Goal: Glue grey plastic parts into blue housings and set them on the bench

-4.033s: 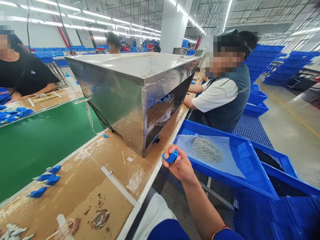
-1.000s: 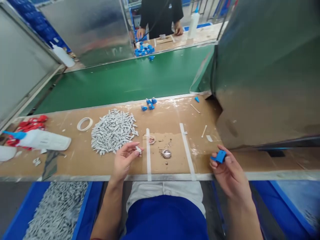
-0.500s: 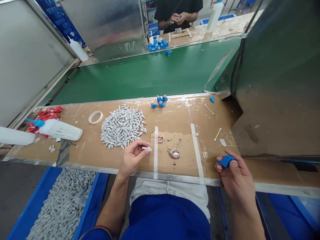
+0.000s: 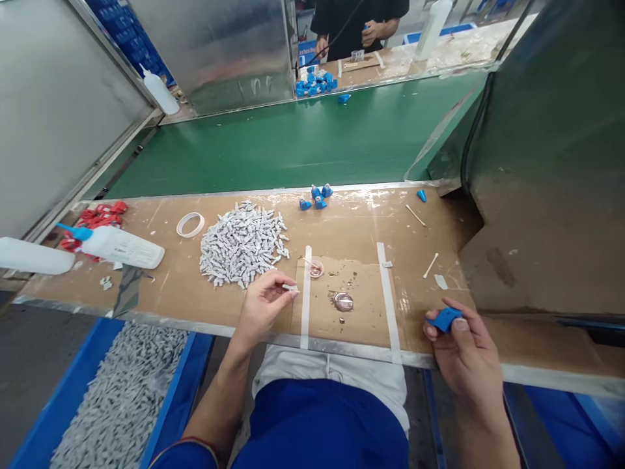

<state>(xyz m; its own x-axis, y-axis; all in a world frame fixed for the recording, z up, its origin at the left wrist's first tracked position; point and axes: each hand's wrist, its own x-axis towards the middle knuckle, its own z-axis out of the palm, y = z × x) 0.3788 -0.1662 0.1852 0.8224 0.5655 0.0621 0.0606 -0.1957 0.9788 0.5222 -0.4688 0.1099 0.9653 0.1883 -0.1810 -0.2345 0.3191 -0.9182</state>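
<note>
left hand (image 4: 263, 303): fingers pinch a small white piece (image 4: 291, 287) at the near edge of the surface (image 4: 161, 293), just beside the white-piece pile (image 4: 243, 244) | right hand (image 4: 463, 355): fingers grip a blue part (image 4: 443, 319) over the near edge | change: both hands sit much as half a second ago, parts apart, not yet joined

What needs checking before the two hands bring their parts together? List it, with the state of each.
1. Left hand pinches a small grey piece: ok.
2. Right hand holds the blue part: ok.
3. Blue part's opening faces the grey piece: cannot tell.
4. Grey piece's orientation: cannot tell, too small.
5. Bench between the hands is bare: not ok, a small metal dish lies there.
6. Pile of grey pieces is beside the left hand: ok.
</note>
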